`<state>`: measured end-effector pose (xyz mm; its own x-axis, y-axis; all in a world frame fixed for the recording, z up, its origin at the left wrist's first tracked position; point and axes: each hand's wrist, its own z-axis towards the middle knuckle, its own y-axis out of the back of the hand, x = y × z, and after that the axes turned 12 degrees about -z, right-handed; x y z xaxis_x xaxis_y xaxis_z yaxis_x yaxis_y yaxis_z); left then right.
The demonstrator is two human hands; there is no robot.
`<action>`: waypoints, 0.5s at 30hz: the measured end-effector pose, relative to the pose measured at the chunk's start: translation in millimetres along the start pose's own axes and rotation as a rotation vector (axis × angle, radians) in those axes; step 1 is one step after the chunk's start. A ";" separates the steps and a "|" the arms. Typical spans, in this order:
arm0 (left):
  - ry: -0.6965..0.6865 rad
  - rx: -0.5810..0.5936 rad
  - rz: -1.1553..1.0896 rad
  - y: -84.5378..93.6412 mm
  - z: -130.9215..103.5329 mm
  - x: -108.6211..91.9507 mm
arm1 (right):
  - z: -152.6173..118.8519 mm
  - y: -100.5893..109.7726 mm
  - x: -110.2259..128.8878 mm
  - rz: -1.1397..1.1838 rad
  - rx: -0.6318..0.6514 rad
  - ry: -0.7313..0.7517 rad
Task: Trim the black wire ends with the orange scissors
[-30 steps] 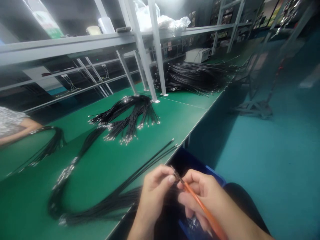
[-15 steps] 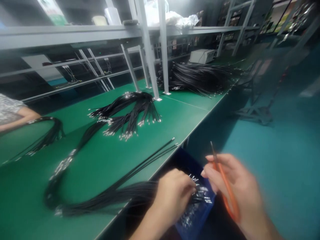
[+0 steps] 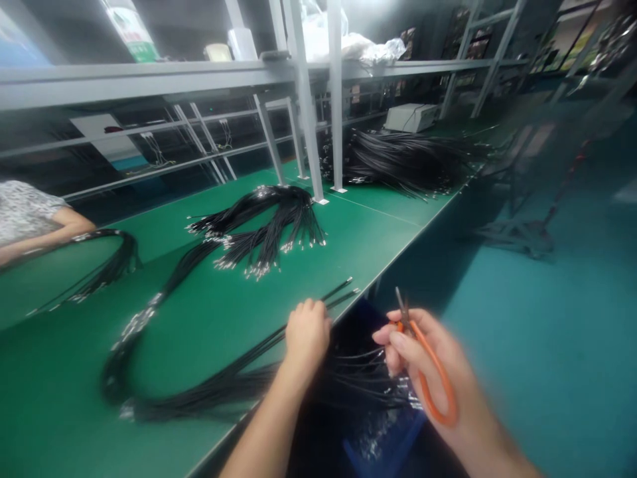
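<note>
My right hand (image 3: 438, 372) holds scissors (image 3: 438, 392) with orange handles, their narrow metal tips pointing up and away. At the table edge, my left hand (image 3: 308, 335) is closed over a few thin black cables (image 3: 341, 295), whose pale-tipped ends stick out past the knuckles. Below that hand, a thicker bundle of black cables (image 3: 223, 392) curves across the table and hangs over the edge. Its loose silvery ends spread above a blue bin (image 3: 383, 441), close to my right hand. The undersides of the left fingers are hidden.
More black cable bundles lie on the green table (image 3: 199, 332), one fanned pile (image 3: 269, 232) near the shelf posts (image 3: 311, 133) and a large heap (image 3: 408, 162) farther back. A co-worker's arm (image 3: 70, 229) rests at the left. A wheeled stand (image 3: 522, 232) is on the floor.
My left hand has left the cable ends over the bin and moved up and left onto the few cables at the table edge. My right hand has shifted slightly left with the scissors.
</note>
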<state>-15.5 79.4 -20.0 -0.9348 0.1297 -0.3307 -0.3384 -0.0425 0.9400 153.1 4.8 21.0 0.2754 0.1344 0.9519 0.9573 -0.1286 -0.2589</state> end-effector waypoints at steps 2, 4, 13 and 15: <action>-0.004 -0.007 0.008 -2.5 2.1 -2.2 | 0.5 7.5 4.3 0.037 -0.061 0.056; -0.001 -0.013 0.010 -3.2 4.5 -4.1 | 1.6 15.5 10.5 0.070 -0.114 0.118; -0.029 -0.022 -0.074 -4.4 5.4 -4.5 | 5.4 38.6 36.2 0.081 -0.195 0.293; -0.021 -0.023 -0.130 -1.6 3.8 -7.6 | 4.1 37.1 38.7 0.075 -0.198 0.299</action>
<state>-7.4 82.2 -18.7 -0.8804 0.1561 -0.4478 -0.4595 -0.0469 0.8870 199.7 9.2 47.5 0.2788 -0.1725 0.9447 0.8917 -0.3187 -0.3213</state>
